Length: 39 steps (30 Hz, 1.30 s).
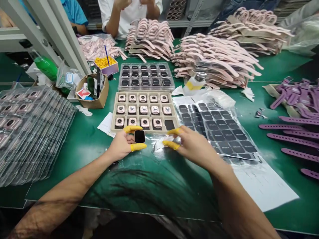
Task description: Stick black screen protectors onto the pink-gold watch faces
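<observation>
My left hand [126,142], with yellow finger cots on thumb and forefinger, grips a watch case [140,136] by its edges, its dark glossy screen facing me. Across from it, my right hand [188,142] also wears yellow cots. Its thumb and forefinger are apart, and I see nothing between them. Beside that thumb is a crumpled white wipe or film [160,143]; whether they touch I cannot tell. Just beyond both hands, a beige tray [112,114] carries rows of pink watch cases, backs up, with a vacant pocket [169,125] at its near right corner.
Behind the beige tray is a clear tray [146,87] of dark-screened watches. Black sticker sheets [225,129] and a bottle [195,84] lie right. Stacked clear trays [32,139] rise left, near a cardboard box [96,103]. Pink straps [214,59] and purple straps [291,136] flank the table. Co-workers sit opposite.
</observation>
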### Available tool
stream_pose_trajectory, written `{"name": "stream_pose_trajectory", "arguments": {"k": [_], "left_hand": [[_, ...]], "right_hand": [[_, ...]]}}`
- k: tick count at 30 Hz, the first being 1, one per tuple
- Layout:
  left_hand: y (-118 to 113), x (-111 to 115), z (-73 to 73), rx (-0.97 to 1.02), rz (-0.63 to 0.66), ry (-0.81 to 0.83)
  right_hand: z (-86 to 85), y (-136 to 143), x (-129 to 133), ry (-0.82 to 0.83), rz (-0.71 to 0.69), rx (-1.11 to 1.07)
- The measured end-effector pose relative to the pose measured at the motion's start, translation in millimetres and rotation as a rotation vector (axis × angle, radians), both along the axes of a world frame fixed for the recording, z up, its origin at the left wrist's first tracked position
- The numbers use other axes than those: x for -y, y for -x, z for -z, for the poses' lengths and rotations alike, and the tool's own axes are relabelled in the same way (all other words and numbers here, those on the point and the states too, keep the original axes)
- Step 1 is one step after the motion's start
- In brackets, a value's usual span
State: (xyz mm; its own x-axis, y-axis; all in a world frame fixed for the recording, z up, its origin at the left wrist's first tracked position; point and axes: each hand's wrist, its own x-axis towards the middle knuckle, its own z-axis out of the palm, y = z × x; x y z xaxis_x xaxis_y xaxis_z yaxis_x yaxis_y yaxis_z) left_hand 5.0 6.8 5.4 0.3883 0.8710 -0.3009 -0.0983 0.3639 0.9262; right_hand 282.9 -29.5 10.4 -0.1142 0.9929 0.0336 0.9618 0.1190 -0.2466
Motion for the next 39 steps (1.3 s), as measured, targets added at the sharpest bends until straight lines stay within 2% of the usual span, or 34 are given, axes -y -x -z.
{"name": "stream_pose_trajectory", "arguments": {"k": [3,7,10,11,15,19,22,24,26,29,30,34,37,38,39], "left_hand": [[0,3,4.3,-0.060,0.023,0.008],[0,7,11.3,-0.163,0.082,-0.067],[0,6,15.1,-0.221,0.102,-0.180],[0,6,15.8,-0.232,0.096,-0.198],[-2,4,16.8,-0.176,0.086,-0.097],[-4,5,15.1,-0.150,0.065,-0.082],[-10,8,13.1,-0.103,0.010,-0.006],[-15,12,12.7,-0.045,-0.005,0.046],[-19,16,13.7,-0.047,-0.002,0.022],[-20,19,16.8,-0.100,0.019,-0.083],[-20,19,17.6,-0.105,0.021,-0.093],[-17,17,17.3,-0.103,0.026,-0.047],[-16,16,16.1,-0.159,0.027,-0.151],[-16,16,16.1,-0.168,0.025,-0.162],[-16,16,16.4,-0.165,0.024,-0.150]], "right_hand": [[4.5,5,1,-0.112,-0.161,-0.066],[2.3,24,-3,-0.379,-0.328,-0.388],[8.0,53,-9,-0.430,-0.473,-0.448],[11.5,62,-11,-0.435,-0.476,-0.427],[24.7,79,-8,-0.448,-0.343,-0.389],[27.2,74,-9,-0.423,-0.295,-0.411],[21.3,62,-14,-0.445,-0.084,-0.365],[16.3,56,-11,-0.438,0.031,-0.426],[13.2,56,-5,-0.408,0.021,-0.548],[13.8,63,1,-0.274,-0.147,-0.630],[14.7,65,2,-0.251,-0.158,-0.614],[16.8,69,1,-0.337,0.040,-0.551],[17.5,72,2,-0.282,-0.079,-0.610],[17.8,74,2,-0.279,-0.097,-0.607],[18.1,75,1,-0.305,-0.058,-0.593]]}}
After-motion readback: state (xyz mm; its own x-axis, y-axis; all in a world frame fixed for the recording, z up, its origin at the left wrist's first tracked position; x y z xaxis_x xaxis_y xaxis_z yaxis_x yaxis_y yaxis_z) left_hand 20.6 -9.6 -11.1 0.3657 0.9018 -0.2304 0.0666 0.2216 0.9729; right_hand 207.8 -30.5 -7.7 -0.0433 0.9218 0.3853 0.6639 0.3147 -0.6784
